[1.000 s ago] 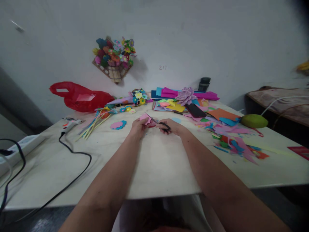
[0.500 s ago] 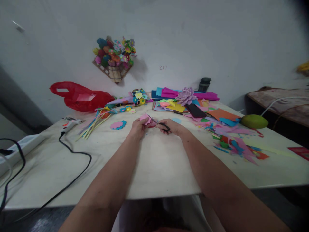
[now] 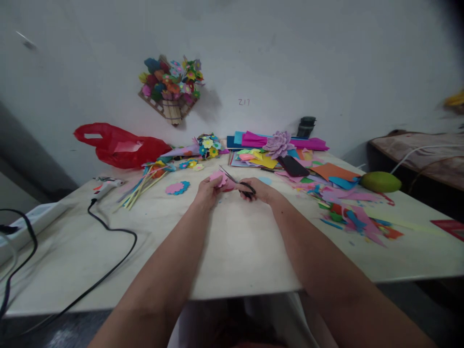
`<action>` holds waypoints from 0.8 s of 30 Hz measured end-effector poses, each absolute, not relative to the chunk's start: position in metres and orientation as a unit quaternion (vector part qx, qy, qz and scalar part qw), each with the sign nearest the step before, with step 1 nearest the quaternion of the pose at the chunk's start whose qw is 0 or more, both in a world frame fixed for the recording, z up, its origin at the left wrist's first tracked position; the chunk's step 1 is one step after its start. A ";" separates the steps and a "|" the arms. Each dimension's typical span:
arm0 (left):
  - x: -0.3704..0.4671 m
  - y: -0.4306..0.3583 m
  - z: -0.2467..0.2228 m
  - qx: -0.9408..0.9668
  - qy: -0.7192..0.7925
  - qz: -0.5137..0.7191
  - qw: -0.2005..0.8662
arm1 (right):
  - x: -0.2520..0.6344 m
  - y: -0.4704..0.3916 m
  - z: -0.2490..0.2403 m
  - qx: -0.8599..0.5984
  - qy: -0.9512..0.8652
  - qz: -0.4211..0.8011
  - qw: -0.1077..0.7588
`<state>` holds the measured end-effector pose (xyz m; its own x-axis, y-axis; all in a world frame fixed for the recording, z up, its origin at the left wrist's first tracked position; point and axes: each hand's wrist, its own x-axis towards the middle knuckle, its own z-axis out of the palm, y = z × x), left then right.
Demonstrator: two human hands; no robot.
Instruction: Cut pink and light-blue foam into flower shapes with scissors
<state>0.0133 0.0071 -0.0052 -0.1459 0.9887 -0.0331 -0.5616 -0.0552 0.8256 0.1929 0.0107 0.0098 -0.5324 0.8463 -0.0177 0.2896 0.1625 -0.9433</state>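
Viewing remotely through the head camera, I found cutting work in hand above the middle of the table (image 3: 250, 261). The left hand (image 3: 207, 193) was closed in a pinch on a pink scalloped piece (image 3: 217, 179). The right hand (image 3: 259, 189) was curled around the black handles of the scissors (image 3: 248, 187), whose blades pointed far and left, alongside the pink material; I could not tell whether they were biting into it.

Progress: the far-left edge of the held piece showed rounded scallops, so I judged the outline partly cut. Plainer pink material lay toward the blades, which I took as the portion left to trim. To the left, a pink disc (image 3: 175, 188) rested on a blue scalloped disc (image 3: 185, 186); both appeared finished.

Surroundings: at the left I noted a white glue gun (image 3: 106, 187), its black cable (image 3: 112, 229) looping toward the near edge, and a power strip (image 3: 32, 222). Far left sat a red plastic bag (image 3: 119, 145). On the right were a phone (image 3: 294, 166), coloured offcuts (image 3: 357, 217) and a green fruit (image 3: 381, 181).

Obstructions: none between the hands; the offcuts crowded the right side, and I rated the cable a possible snag leftward.
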 end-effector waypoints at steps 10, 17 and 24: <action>0.013 0.008 -0.009 0.379 0.378 0.630 0.562 | 0.196 0.018 0.002 -0.379 -0.707 0.529 0.278; 0.014 0.008 -0.009 0.386 0.393 0.624 0.555 | 0.198 0.018 0.001 -0.361 -0.699 0.546 0.288; 0.014 0.009 -0.010 0.381 0.378 0.633 0.558 | 0.198 0.020 0.000 -0.354 -0.705 0.543 0.289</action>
